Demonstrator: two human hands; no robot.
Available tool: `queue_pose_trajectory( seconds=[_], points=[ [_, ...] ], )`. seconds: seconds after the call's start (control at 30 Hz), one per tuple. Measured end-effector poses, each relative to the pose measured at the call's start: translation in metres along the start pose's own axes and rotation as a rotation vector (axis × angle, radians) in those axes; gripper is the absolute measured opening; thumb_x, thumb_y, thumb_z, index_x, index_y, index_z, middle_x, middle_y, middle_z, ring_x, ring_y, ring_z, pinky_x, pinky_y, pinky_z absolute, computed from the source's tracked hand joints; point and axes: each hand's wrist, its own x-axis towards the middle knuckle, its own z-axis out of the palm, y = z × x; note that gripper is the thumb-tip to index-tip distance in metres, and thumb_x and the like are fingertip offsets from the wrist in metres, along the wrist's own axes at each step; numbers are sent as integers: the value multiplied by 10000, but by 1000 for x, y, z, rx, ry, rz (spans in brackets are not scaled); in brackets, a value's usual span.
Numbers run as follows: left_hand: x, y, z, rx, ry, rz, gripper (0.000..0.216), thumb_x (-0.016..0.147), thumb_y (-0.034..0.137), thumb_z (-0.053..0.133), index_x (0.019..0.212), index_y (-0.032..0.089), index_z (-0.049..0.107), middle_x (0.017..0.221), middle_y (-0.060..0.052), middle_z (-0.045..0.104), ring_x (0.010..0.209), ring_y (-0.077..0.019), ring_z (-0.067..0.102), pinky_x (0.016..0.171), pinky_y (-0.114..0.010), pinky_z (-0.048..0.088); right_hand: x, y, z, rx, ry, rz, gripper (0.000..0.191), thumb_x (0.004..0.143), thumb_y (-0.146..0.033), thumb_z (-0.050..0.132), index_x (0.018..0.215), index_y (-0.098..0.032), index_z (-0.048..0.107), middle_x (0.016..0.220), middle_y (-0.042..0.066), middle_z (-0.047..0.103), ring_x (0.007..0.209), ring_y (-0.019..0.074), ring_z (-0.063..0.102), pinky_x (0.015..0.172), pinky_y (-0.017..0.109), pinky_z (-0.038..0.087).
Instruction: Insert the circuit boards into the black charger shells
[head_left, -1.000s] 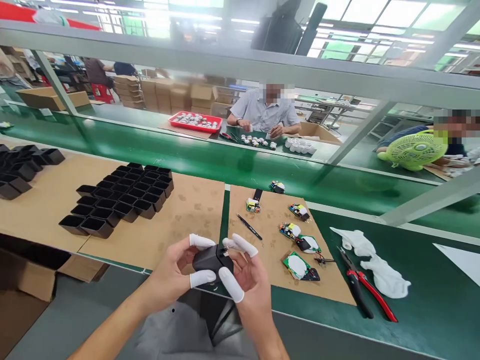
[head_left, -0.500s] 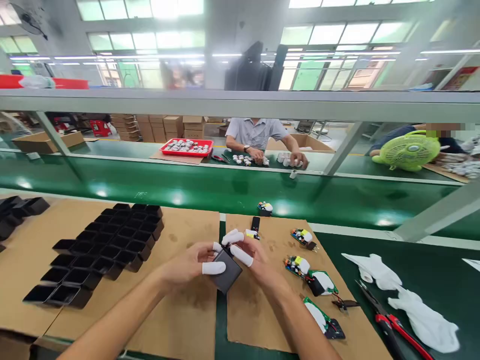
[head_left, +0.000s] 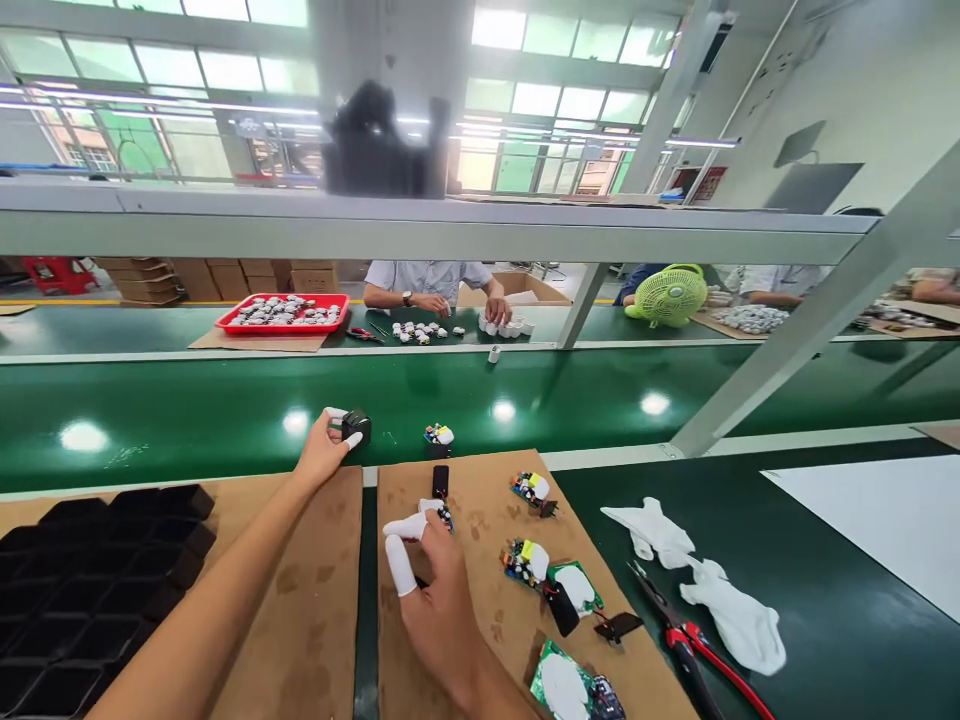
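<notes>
in the head view, the wearer's two hands were well apart. the left hand (head_left: 327, 448) was clamped on a black housing (head_left: 357, 428), thumb and fingers in white cots, over the near side of the green belt (head_left: 225, 410); whether the housing touched the belt could not be told. just right of it on the belt stood a circuit assembly (head_left: 439, 435). the right hand (head_left: 435, 590) was above the right cardboard sheet (head_left: 480, 645), its thumb and forefinger tips close together; whether it gripped anything could not be told. beside its fingers lay a partly hidden board (head_left: 444, 516). further right on the sheet lay more boards (head_left: 526, 562) with black parts attached. open black housings (head_left: 97, 570) stood packed together at left. red-and-black pliers (head_left: 694, 640) and white cloth pieces (head_left: 739, 620) lay right of the sheet. across the belt, a co-worker's hands (head_left: 431, 304) were over small white parts, near a red tray (head_left: 262, 327).
</notes>
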Motion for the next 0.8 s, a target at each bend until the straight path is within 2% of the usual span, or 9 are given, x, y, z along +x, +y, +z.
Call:
queue_pose_trajectory(
  seconds=[0.1, 0.2, 0.33, 0.47, 0.53, 0.6, 0.7, 0.8],
  points=[
    [3, -16, 1, 9, 68, -12, 355, 1088, 387, 772, 1362, 168, 718, 1339, -110, 758, 1144, -266, 772, 978, -476, 692, -2, 3, 1, -45, -31, -25, 190, 1085, -310, 676, 1068, -303, 865, 1060, 55, 827, 1044, 266, 776, 953, 377, 586],
    [6, -22, -7, 28, 106, -26, 368, 1088, 390, 772, 1378, 170, 717, 1366, -116, 756, 1165, -273, 772, 996, -490, 692, 1, 7, 0, -68, -43, -45, 189, 1088, -308, 666, 1036, -284, 846, 1035, 53, 818, 1045, 262, 761, 958, 376, 570],
    [2, -17, -22, 113, 167, -6, 375, 1091, 392, 768, 1390, 172, 714, 1371, -118, 755, 1156, -271, 776, 986, -485, 697, 9, 11, -4, -81, -24, -66, 196, 1087, -314, 650, 1012, -259, 822, 1004, 52, 781, 979, 251, 718, 924, 379, 545],
    [-16, -5, -20, 294, 252, 118, 450, 1086, 395, 769, 1477, 191, 675, 1514, -141, 691, 1308, -324, 726, 1091, -564, 656, 13, 11, -8, -84, 17, -68, 213, 1089, -333, 640, 960, -244, 783, 985, 51, 746, 945, 247, 697, 882, 369, 531],
    [-22, 5, -8, 391, 182, 228, 447, 1091, 394, 760, 1484, 200, 674, 1549, -144, 674, 1352, -334, 705, 1130, -584, 634, 13, 12, -7, -83, 28, -70, 217, 1086, -342, 645, 942, -243, 772, 968, 47, 736, 924, 245, 693, 858, 364, 526],
    [-20, 16, 8, 479, 13, 342, 391, 1096, 388, 755, 1435, 200, 705, 1509, -136, 702, 1319, -315, 723, 1121, -563, 642, 13, 13, -5, -83, 30, -77, 219, 1077, -347, 655, 920, -246, 770, 945, 42, 733, 908, 245, 690, 847, 362, 521],
    [-1, 35, 32, 594, -241, 464, 372, 1096, 385, 758, 1420, 208, 719, 1526, -136, 700, 1332, -313, 721, 1130, -558, 640, 13, 14, -2, -82, 26, -87, 230, 1073, -351, 656, 898, -253, 770, 944, 45, 744, 919, 251, 694, 862, 368, 520],
    [23, 51, 47, 681, -408, 520, 398, 1087, 386, 770, 1436, 205, 712, 1548, -139, 687, 1357, -326, 710, 1142, -575, 632, 13, 13, -3, -77, 22, -82, 235, 1084, -348, 640, 915, -257, 776, 970, 51, 745, 941, 252, 697, 867, 365, 525]
  ],
)
